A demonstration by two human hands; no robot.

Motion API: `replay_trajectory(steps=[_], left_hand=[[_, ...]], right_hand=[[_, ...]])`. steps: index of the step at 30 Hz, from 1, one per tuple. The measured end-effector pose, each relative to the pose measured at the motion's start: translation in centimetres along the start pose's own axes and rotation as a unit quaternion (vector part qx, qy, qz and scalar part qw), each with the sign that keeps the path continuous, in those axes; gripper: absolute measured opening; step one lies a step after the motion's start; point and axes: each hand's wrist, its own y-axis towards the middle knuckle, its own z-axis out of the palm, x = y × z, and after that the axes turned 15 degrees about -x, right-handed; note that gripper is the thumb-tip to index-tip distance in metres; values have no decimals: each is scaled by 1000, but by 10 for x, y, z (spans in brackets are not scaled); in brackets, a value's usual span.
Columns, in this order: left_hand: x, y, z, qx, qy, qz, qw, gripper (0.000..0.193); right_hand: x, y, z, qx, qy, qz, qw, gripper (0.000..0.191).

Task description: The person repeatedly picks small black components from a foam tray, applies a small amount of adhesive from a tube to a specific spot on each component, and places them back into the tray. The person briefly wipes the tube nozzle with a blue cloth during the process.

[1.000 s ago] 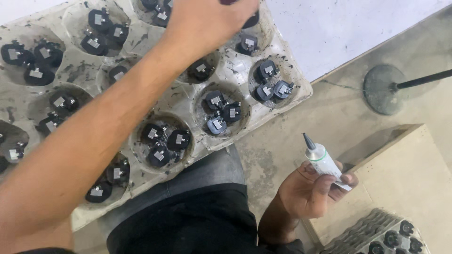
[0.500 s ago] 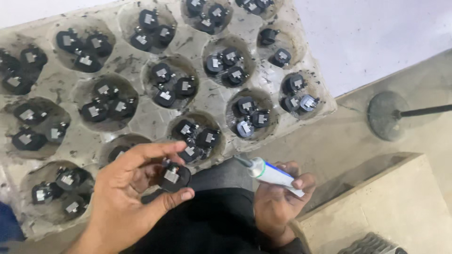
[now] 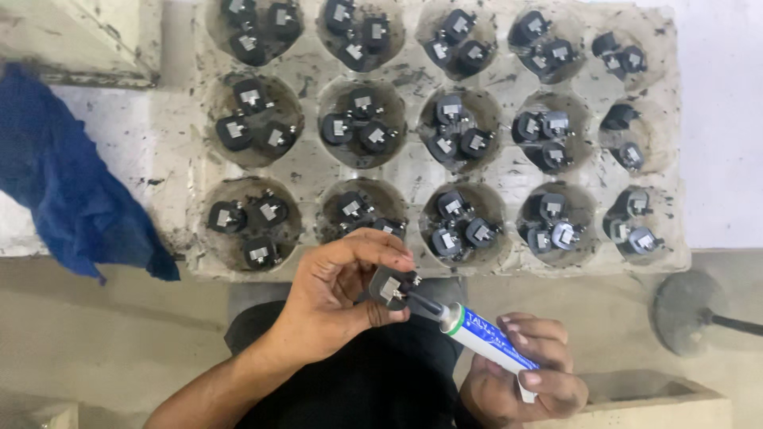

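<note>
My left hand [image 3: 338, 298] pinches a small black plug-like part [image 3: 391, 287] with metal pins, held over my lap. My right hand [image 3: 524, 373] grips a white and blue tube [image 3: 486, 338] whose dark nozzle tip touches the part. Just beyond my hands lies a grey egg-carton tray [image 3: 413, 171], dirty and stained. Its cups hold several more black parts of the same kind.
A blue cloth [image 3: 71, 191] lies on the white surface left of the tray. A round grey base with a rod [image 3: 687, 310] stands on the floor at right. A pale box edge [image 3: 668, 405] shows at bottom right. My dark trousers fill the lower middle.
The view shifted, so the tray now sits higher and more centred. The tube's nozzle has come up against the black part in my left hand.
</note>
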Motion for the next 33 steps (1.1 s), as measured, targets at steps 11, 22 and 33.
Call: replay_trajectory(steps=[11,22,33], left_hand=[[-18,-12,-10,-100,196,118,968,43],[-22,-11,-13,-89,177,74,977,45],[-19,-11,-14,-92,169,69,979,45]], right_hand=[[18,-4,21,22,-20,-29,999,34],[13,5,26,60,26,-69,995,36],[12,1,28,39,36,-76,996,35]])
